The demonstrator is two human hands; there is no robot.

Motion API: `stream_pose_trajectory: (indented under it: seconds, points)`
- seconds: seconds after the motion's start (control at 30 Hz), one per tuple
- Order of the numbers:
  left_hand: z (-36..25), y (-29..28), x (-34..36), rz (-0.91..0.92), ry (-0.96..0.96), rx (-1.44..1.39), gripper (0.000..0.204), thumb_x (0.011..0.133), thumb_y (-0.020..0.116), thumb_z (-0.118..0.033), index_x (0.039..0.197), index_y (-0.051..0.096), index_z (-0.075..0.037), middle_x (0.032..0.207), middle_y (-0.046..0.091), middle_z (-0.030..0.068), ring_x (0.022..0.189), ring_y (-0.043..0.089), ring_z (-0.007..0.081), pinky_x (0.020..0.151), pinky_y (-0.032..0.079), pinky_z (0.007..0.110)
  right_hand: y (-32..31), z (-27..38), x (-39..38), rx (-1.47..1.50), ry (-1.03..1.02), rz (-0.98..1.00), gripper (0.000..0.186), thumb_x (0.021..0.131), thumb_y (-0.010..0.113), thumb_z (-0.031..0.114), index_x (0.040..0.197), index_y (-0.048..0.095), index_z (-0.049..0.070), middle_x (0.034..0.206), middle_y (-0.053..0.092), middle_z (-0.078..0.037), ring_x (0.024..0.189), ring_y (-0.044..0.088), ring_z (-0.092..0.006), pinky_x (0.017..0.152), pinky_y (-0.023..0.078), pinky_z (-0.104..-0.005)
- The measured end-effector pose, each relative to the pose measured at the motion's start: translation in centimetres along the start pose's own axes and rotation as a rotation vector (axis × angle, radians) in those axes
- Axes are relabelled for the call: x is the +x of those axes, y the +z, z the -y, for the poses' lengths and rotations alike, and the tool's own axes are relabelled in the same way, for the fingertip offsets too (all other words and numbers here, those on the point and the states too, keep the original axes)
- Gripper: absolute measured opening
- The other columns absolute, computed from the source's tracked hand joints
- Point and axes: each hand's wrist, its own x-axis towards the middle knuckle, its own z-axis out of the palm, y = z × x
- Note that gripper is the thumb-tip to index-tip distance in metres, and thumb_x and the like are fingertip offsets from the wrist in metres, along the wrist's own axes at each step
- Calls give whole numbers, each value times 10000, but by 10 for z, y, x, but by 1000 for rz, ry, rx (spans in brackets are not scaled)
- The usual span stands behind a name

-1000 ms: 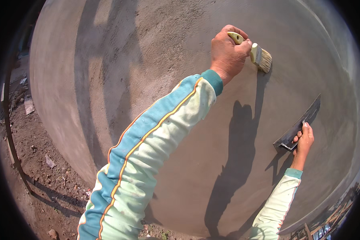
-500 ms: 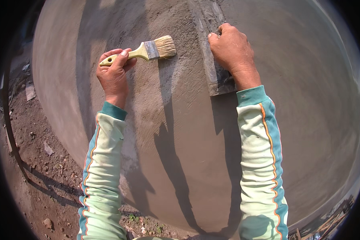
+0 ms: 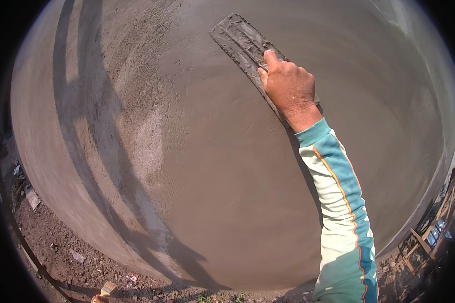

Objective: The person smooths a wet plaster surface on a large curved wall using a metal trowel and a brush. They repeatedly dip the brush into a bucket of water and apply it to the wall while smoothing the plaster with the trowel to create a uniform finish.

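My right hand (image 3: 288, 86) grips a long grey steel trowel (image 3: 235, 36), caked with wet mortar and laid on the cement-plastered wall (image 3: 227, 202) with its upper end tilted to the left. Much of the handle is hidden under my fingers. The plaster is smooth and darker around the trowel, rougher and grainy to its left, with long shadows across that side. At the very bottom left my left hand (image 3: 98, 298), mostly out of frame, holds a paintbrush (image 3: 107, 289) with pale bristles, low and apart from the wall's middle.
Dirt ground (image 3: 60, 237) with stones and scraps runs along the wall's lower left, where a dark thin bar (image 3: 20, 237) stands at the rim. At the lower right are wooden pieces (image 3: 422, 242) and some clutter.
My left hand and brush have dropped from the upper wall to the bottom left edge. My right hand first rose with the trowel, which now lies further left at its top, tilted more.
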Motion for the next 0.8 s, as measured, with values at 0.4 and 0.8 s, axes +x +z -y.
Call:
stream_pose_trajectory:
  seconds: [0.4, 0.8]
  points:
    - [-8, 75, -59, 180, -118, 100, 188, 921, 710, -51, 1045, 581, -108, 962, 679, 68, 761, 639, 161, 591, 536, 281, -9, -378, -188, 587, 1459, -271, 317, 957, 713, 308, 988, 733, -7, 663, 554, -19, 502, 496, -133, 460, 412, -324]
    - [-22, 132, -136, 349, -97, 57, 194, 919, 716, -60, 1046, 579, -110, 966, 676, 68, 768, 636, 161, 597, 535, 281, -8, -104, 117, 462, 550, 128, 453, 932, 661, 440, 1162, 730, 56, 1148, 742, -207, 1107, 698, -387, 952, 551, -499]
